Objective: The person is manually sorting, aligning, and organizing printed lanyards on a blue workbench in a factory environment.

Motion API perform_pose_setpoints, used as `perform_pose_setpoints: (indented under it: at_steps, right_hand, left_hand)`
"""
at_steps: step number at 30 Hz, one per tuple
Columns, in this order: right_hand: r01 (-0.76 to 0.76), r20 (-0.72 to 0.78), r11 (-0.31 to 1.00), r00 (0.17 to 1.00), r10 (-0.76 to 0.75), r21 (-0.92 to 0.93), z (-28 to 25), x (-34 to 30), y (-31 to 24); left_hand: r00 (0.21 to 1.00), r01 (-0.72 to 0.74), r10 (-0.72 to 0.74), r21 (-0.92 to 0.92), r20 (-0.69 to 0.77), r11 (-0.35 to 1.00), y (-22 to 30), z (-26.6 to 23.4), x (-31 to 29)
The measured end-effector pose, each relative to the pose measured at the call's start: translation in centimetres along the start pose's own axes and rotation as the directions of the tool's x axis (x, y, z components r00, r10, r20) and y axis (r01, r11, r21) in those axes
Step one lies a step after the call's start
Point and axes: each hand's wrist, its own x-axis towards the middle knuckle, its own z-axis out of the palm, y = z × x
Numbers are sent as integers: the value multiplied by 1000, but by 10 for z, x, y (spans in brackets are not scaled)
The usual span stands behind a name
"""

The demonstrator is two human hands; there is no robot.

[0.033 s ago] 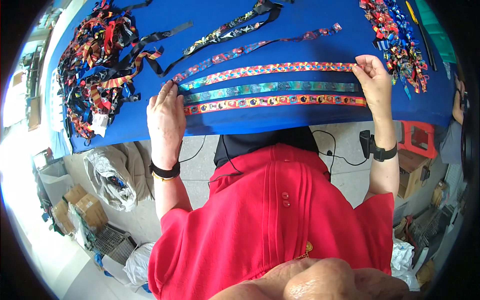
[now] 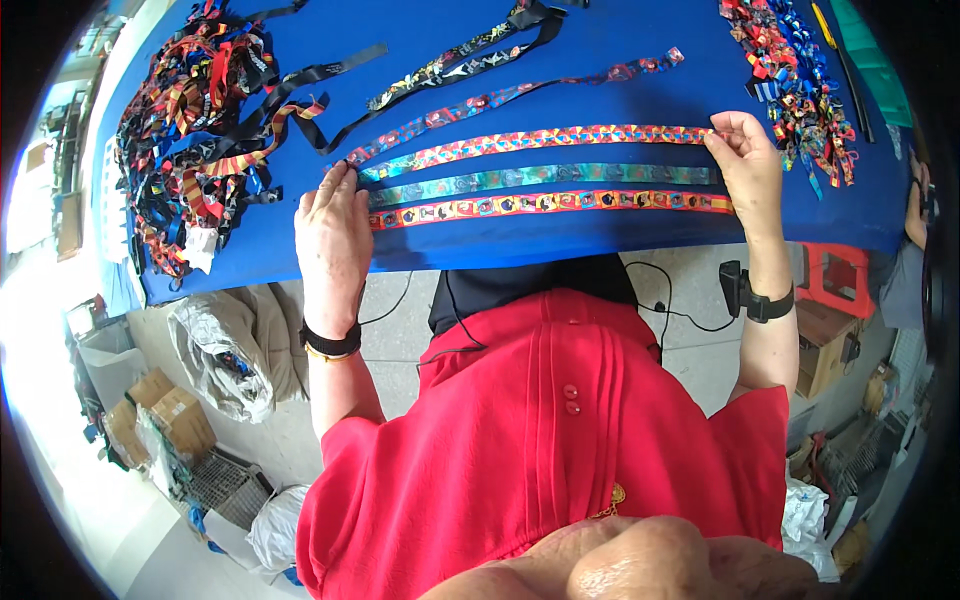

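Observation:
Flat strips of patterned strap, like lanyards, lie side by side on a blue-covered table. The far one of three nearly parallel ones is a red-and-yellow strap; my right hand pinches its right end between thumb and fingers. Nearer me lie a green strap and a red strap with cartoon figures. My left hand rests over the left ends of these straps, fingers stretched out and hiding those ends. Slanting away from its fingertips is a blue-and-red strap.
A tangled heap of straps covers the table's left side. Black straps lie farther back. At the right are bundled colourful straps and a yellow-and-black thin tool. A red stool and cardboard boxes stand below.

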Motion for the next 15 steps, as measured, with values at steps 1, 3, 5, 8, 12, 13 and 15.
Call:
perform_pose_setpoints:
  at_steps: [1,3,5,8,12,13,15]
  right_hand:
    - [33,-31,997,999,-35,-65,2,0,4]
    - [21,-38,993,999,-26,-120,1,2,5]
    - [9,-44,985,999,-17,-174,0,4,0]
    - [-35,-25,958,999,29,-285,-2,5,-9]
    - [19,-27,926,999,-32,-377,-15,2,-25]
    - [32,-9,928,999,-39,-371,-19,2,-29]
    - [46,22,926,999,-41,-374,-27,4,-39]
  left_hand:
    - [1000,-1,1,2,-3,1000,1,0,0]
    - [999,36,-36,-18,22,999,2,-1,1]
    - [1000,18,-18,-6,5,1000,0,0,0]
    - [1000,7,-7,-9,-12,1000,-3,2,-1]
    - [999,44,-45,-135,-8,990,-2,-3,-1]
    - [999,49,-51,-133,-13,990,-3,-6,-2]
    - [997,77,-78,-223,2,972,-4,-11,-2]
